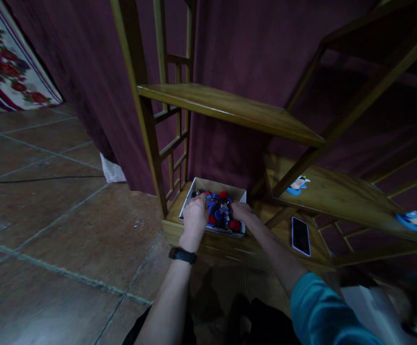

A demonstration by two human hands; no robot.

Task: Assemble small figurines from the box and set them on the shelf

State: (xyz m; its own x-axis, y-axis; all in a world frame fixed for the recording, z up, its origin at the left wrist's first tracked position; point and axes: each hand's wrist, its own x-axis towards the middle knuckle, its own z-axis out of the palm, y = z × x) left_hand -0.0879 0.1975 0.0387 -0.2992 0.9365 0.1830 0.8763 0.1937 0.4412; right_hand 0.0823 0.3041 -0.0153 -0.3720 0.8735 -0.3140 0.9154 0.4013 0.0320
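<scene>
A white cardboard box [219, 186] stands on the low wooden shelf, filled with small soft-looking things [217, 208] in blue, red and black; their kind is too dim and small to make out. My left hand [196, 212], with a dark watch [182, 255] on its wrist, reaches over the left wall into the box, fingers curled down among the contents. From the right, my right hand [241, 211] dips in over the box's right side with bent fingers. Both sets of fingertips are mostly hidden, so whatever they hold does not show.
A wooden shelf board [230, 106] overhangs the box, with an upright post [141, 110] at its left. A phone [300, 235] lies to the right. Blue-and-white figurines [296, 186] stand on the neighbouring shelf. A purple curtain [226, 52] hangs behind; a black cable [43, 180] crosses the tiled floor.
</scene>
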